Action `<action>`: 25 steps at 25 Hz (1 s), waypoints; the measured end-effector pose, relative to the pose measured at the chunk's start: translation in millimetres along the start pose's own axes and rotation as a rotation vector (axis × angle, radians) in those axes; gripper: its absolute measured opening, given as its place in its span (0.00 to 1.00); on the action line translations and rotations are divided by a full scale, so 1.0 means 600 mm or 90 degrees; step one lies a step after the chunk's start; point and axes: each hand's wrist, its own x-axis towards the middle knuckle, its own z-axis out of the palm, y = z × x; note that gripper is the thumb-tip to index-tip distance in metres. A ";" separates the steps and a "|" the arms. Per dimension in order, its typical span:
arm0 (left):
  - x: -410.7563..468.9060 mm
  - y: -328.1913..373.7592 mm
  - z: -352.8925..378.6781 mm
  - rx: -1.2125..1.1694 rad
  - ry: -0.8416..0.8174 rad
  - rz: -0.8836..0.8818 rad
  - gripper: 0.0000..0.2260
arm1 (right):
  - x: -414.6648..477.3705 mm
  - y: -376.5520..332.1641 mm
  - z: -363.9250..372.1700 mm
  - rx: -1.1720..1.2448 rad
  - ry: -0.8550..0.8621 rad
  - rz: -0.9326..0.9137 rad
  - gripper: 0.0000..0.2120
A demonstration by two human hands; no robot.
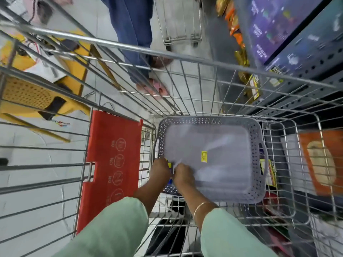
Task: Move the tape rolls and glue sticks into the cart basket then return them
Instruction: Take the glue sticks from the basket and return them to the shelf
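From the head camera, the person reaches both arms down into a wire shopping cart [185, 58], where a grey perforated plastic basket [256, 138] sits on the cart floor. The left hand [160, 170] and right hand [183, 174] meet at the basket's near-left corner, both curled inward around something small; a bit of yellow and blue [169, 165] shows between them (possibly glue sticks, though blur makes that uncertain). How tightly either hand is closed cannot be told.

The rest of the basket looks bare except for a yellow price sticker [204, 156] on its bottom. No tape rolls are visible anywhere. A red child-seat flap [111, 154] hangs to the left.

As a judgement, either the first items are just going in or the last are coming out; one picture cannot settle which.
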 end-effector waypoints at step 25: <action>-0.162 0.206 -0.048 -0.091 0.135 0.273 0.07 | -0.153 0.084 -0.289 0.198 0.400 -0.006 0.10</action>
